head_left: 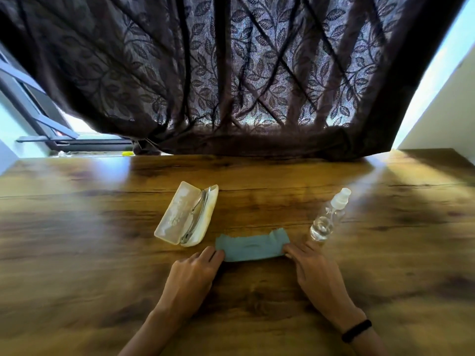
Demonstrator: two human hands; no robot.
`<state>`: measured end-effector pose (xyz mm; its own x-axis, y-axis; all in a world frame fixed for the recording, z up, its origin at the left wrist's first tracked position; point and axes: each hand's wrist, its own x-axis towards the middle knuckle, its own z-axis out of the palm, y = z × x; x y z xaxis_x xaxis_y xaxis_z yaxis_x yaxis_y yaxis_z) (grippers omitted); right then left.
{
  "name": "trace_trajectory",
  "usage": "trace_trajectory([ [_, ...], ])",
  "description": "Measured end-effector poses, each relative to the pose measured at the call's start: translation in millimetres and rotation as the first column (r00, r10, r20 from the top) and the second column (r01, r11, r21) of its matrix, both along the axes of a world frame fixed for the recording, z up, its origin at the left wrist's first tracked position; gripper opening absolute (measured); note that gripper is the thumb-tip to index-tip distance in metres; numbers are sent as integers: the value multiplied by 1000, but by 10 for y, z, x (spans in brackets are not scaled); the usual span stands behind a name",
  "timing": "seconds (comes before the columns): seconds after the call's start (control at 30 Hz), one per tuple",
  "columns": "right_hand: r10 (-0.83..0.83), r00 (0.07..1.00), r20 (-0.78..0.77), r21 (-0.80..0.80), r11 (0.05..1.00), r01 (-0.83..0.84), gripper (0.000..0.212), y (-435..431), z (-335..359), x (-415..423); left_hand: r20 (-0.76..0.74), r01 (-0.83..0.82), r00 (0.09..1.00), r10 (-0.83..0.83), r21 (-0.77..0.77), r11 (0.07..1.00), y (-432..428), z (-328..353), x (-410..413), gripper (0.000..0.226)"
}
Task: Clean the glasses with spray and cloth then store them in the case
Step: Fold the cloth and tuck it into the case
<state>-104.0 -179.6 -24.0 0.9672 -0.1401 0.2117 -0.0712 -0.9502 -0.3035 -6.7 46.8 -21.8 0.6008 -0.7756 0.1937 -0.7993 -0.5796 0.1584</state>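
Left hand and right hand each pinching one end of rumpled blue-grey cloth flat on glossy wood table; beyond, thin metal glasses folded inside open cream hard-shell case, clear plastic bottle right of cloth.

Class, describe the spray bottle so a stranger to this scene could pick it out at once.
On the wooden table below the dark leafy curtain, look right of the blue cloth, just beyond the right hand. The spray bottle there is clear, with a white nozzle and liquid inside, unlike the cream case.
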Motion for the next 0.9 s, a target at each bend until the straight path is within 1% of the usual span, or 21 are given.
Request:
trace_trajectory([
  [0.1,-17,1000,-2,11,1000,18,28,21,5,-32,-75,-56,995,59,45,997,5,28,-44,51],
  [0.17,-20,1000,-8,20,1000,20,25,27,-2,-5,-146,-111,982,120,70,991,-21,46,-46,42],
  [0.23,-15,1000,-13,17,1000,15,23,14,-16,48,-135,-156,977,166,79,985,-64,47,-23,34],
  [0.33,-7,1000,-9,10,1000,7,19,-15,-3,161,-102,-194,975,199,63,979,-165,98,11,30],
  [0.43,-17,1000,-21,2,1000,17,14,-42,46,289,-103,-232,966,239,69,970,-260,186,62,24],
  [0.57,-12,1000,-21,-13,1000,12,14,-68,89,431,-91,-276,952,292,156,949,-382,241,132,28],
  [0.67,-13,999,-36,-8,1000,13,15,-78,100,505,-95,-284,947,307,200,938,-441,258,171,27],
  [0.83,-46,994,-100,39,998,50,15,-91,78,527,-143,-268,946,292,166,949,-447,250,184,32],
  [0.9,-64,993,-95,63,996,70,23,-98,65,518,-158,-269,946,284,112,957,-443,239,172,38],
])
